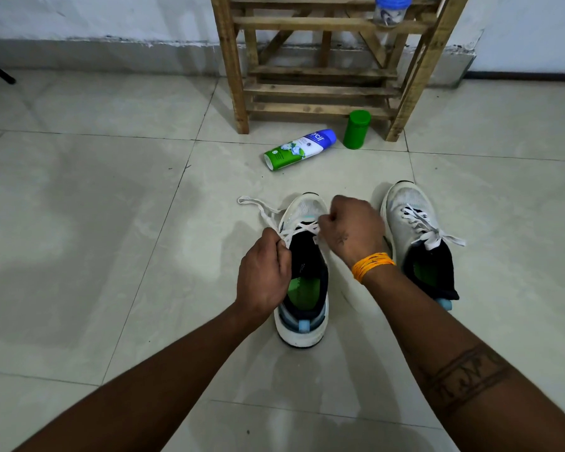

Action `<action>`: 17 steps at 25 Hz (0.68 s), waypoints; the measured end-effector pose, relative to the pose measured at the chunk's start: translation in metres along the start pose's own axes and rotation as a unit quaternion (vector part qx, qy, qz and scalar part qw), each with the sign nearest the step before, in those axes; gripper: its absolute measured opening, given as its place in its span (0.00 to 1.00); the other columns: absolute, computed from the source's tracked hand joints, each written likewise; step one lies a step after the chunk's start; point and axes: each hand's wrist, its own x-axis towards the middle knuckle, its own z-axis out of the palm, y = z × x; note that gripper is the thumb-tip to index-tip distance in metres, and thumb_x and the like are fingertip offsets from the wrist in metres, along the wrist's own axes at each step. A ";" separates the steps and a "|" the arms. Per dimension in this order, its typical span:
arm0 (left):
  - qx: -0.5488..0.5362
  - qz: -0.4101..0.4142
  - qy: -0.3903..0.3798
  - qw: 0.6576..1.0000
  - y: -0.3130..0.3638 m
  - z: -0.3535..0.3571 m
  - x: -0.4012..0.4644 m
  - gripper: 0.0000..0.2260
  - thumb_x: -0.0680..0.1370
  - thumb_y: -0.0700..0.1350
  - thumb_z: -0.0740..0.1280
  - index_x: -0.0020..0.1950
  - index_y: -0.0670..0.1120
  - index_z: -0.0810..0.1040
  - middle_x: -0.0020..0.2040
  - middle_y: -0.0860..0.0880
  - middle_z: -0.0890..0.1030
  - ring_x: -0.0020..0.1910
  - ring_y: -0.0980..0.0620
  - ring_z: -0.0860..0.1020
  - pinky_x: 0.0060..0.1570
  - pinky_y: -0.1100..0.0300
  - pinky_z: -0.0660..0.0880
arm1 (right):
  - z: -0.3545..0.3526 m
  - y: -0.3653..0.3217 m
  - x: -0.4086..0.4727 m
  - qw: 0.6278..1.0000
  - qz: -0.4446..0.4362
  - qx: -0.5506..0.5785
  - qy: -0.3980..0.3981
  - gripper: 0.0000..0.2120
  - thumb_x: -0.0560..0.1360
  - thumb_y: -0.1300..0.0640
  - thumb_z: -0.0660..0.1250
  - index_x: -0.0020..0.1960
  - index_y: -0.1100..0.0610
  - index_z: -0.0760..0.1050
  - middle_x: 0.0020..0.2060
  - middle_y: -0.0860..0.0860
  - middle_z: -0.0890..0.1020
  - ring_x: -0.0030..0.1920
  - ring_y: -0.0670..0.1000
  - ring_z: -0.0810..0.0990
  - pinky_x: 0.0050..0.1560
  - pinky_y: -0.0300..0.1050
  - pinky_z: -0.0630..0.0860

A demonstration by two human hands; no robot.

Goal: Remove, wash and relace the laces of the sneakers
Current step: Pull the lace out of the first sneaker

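Note:
Two white sneakers with dark collars and green insoles stand on the tiled floor. The left sneaker [304, 282] is between my hands, and only its lowest eyelets are threaded with its white lace [302, 228]. My left hand [263, 275] pinches the lace at the shoe's left side. A loose end of it trails away to the upper left. My right hand [353, 231], with an orange thread band on the wrist, is fisted on the lace at the shoe's right side. The right sneaker [415, 236] stands apart to the right, fully laced.
A green, white and blue bottle [299, 150] lies on its side beyond the shoes. A green canister [356, 128] stands by a wooden slatted rack [320, 89] against the wall. A blue-lidded jar [390, 9] sits on the rack.

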 end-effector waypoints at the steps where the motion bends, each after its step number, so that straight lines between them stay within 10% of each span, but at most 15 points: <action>1: -0.002 -0.007 0.001 1.000 0.001 0.000 -0.001 0.07 0.83 0.41 0.59 0.45 0.45 0.66 0.32 0.47 0.71 0.31 0.44 0.71 0.33 0.54 0.62 | -0.003 0.013 0.003 0.999 0.041 -0.007 0.019 0.10 0.73 0.52 0.66 0.44 0.59 0.79 0.42 0.59 0.83 0.47 0.65 0.81 0.39 0.49 0.70; 10: 0.005 0.019 -0.008 1.000 0.002 0.000 -0.002 0.06 0.83 0.42 0.60 0.47 0.43 0.68 0.35 0.46 0.74 0.33 0.43 0.73 0.33 0.52 0.65 | 0.000 -0.020 -0.015 0.983 -0.153 0.034 -0.096 0.09 0.75 0.46 0.69 0.52 0.47 0.83 0.47 0.50 0.86 0.51 0.57 0.82 0.41 0.45 0.68; 17: 0.017 0.003 0.003 1.000 0.003 0.000 -0.003 0.06 0.83 0.42 0.60 0.47 0.44 0.67 0.34 0.46 0.73 0.32 0.42 0.72 0.33 0.52 0.65 | 0.011 -0.007 -0.022 0.998 0.047 0.022 0.027 0.11 0.75 0.52 0.64 0.43 0.59 0.75 0.40 0.60 0.82 0.43 0.66 0.80 0.35 0.50 0.66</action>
